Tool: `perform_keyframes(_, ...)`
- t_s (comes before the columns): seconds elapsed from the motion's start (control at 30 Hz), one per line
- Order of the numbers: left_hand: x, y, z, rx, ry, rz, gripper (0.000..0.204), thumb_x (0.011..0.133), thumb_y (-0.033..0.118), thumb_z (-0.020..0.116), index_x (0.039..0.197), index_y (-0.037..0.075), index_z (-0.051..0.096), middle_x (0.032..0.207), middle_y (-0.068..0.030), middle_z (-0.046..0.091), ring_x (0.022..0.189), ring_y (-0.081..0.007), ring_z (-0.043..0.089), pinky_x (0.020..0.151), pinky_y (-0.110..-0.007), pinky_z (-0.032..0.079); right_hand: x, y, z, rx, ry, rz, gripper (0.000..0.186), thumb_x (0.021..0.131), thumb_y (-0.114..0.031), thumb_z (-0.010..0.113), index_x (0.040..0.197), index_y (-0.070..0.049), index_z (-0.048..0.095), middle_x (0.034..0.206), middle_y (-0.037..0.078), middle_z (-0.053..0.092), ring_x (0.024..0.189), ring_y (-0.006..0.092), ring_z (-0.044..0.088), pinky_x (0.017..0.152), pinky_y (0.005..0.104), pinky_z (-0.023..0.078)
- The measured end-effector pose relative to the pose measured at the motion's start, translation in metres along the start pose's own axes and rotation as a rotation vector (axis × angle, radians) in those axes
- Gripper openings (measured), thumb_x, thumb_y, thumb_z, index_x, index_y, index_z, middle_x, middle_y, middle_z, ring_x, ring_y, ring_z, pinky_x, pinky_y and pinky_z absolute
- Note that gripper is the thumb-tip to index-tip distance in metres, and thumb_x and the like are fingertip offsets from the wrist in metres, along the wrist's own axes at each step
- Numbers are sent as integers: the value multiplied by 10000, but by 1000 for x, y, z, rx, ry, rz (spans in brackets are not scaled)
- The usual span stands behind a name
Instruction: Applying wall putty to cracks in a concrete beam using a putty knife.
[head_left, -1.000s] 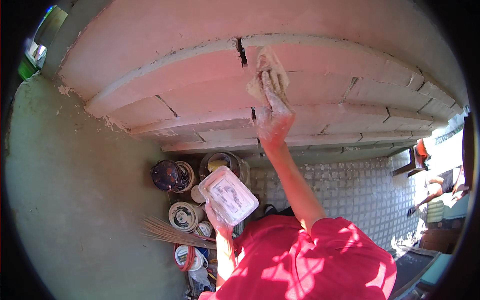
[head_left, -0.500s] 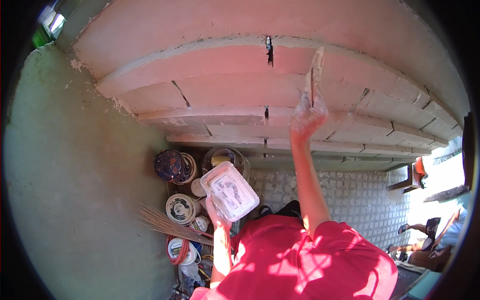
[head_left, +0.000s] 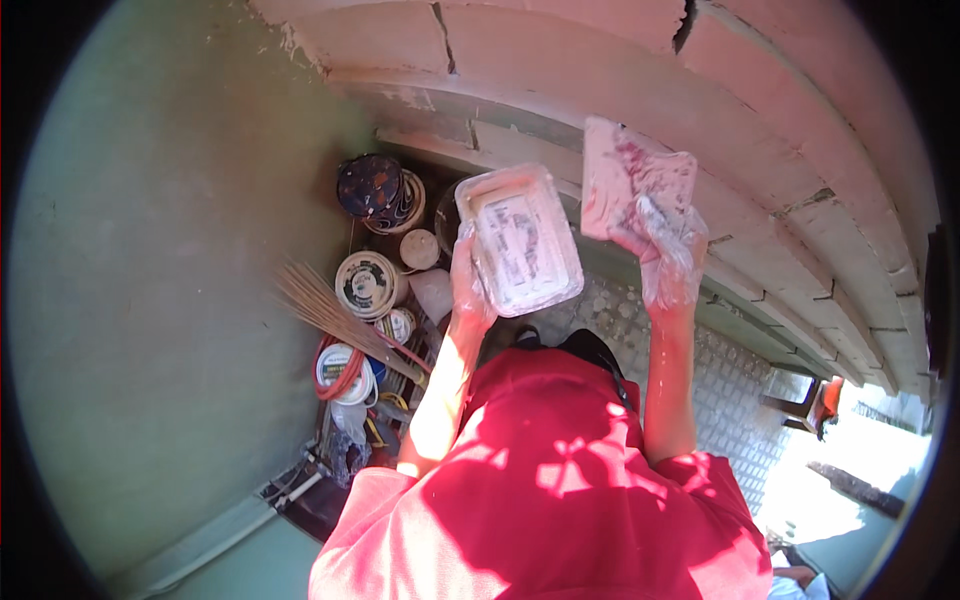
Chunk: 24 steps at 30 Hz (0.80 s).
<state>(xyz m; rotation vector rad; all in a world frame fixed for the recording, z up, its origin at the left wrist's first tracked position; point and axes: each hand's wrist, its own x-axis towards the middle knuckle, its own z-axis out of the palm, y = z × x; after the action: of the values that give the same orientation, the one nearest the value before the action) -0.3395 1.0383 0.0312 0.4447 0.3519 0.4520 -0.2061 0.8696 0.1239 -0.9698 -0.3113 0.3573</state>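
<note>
My left hand (head_left: pixel 470 280) grips the side of a shallow white plastic tub (head_left: pixel 503 184), with its open face toward me and pale paste smeared inside. Just right of it, my right hand (head_left: pixel 672 262), coated with whitish paste, is closed around a flat, squarish putty spreader (head_left: pixel 612 185). Pinkish-white paste covers the spreader's face, and the fingers partly hide its lower part. A gap separates the spreader from the tub.
Above stretches a pink stepped surface (head_left: pixel 560 55) with dark gaps. Left stands a green wall (head_left: pixel 160 300). Below it are a dark bucket (head_left: pixel 370 188), lidded pails (head_left: pixel 367 284), a stick broom (head_left: pixel 335 315) and a coiled red hose (head_left: pixel 345 378). Tiled floor (head_left: pixel 730 385) lies beyond.
My right hand has come down from the pink surface to beside the tub, turning the spreader's broad face into view. The tub has moved up and right; the view has swung left.
</note>
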Motion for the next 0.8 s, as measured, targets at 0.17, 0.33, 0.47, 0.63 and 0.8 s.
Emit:
perform_keyframes(0.17,-4,-17,37,66,20,-20,477,980,353,343,1294,16,469,1202,-129,600,1067,-245,608,947,-383,487,-27,19,-6,-128,91,226,309,888,-28,570,1188,44,547,1016,89,631,838,133,647,621,256,590)
perform_keyframes(0.33,-5,-46,34,-8,31,-57,473,972,349,396,1319,31,440,1230,-106,579,1086,-227,592,968,-367,467,-15,8,-5,-195,225,60,310,897,-59,583,1191,34,555,1008,72,623,821,125,631,583,232,563)
perform_keyframes(0.47,-3,-60,51,-8,22,-4,403,976,308,400,1304,74,421,1223,-82,558,1105,-207,574,963,-369,468,-5,-1,-38,-909,26,-128,305,886,-110,605,1164,11,571,939,150,676,829,208,660,619,359,540)
perform_keyframes(0.63,-1,-90,57,189,50,148,527,972,368,396,1395,61,326,1333,-103,491,1202,-226,513,1014,-386,430,0,-35,-52,-1204,-112,-192,279,869,-112,590,1134,-26,565,826,235,635,749,378,637,605,422,489)
perform_keyframes(0.8,-7,-104,83,259,53,149,438,967,266,418,1355,103,296,1277,-92,465,1178,-196,497,972,-370,449,4,-51,-70,-1344,-202,-303,274,887,-77,565,1159,-49,545,691,164,638,621,298,651,563,350,485)
